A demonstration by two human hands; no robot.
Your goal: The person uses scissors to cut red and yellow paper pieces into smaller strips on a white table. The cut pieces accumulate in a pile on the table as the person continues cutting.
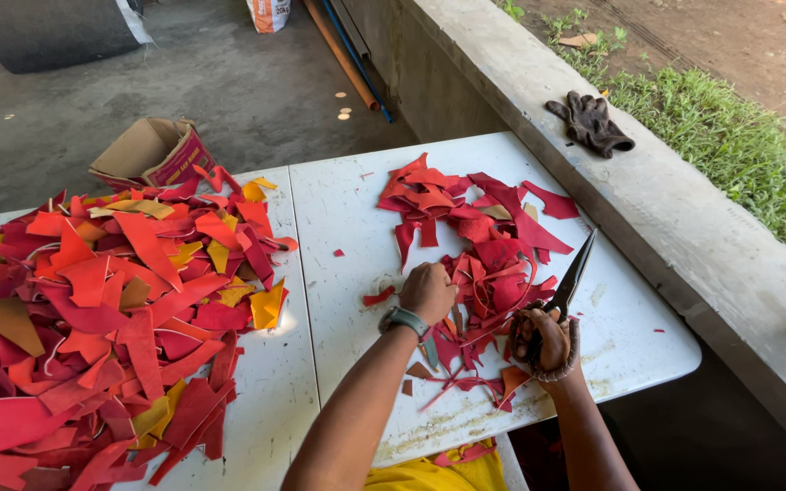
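Two hands work at the small heap of red scraps (479,255). Left hand (428,291) presses fingers curled onto its near edge; right hand (546,338), just beside the heap, grips black scissors (573,273) by the loops. Scraps look thin, light and floppy, best pinched at an edge.

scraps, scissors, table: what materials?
Scraps: likely leather or faux leather; matte red and orange faces, tan undersides, stiff cut edges.
Scissors: dark metal blades, dull finish, held in right hand.
Table: probably moulded white plastic, centre seam, stained.
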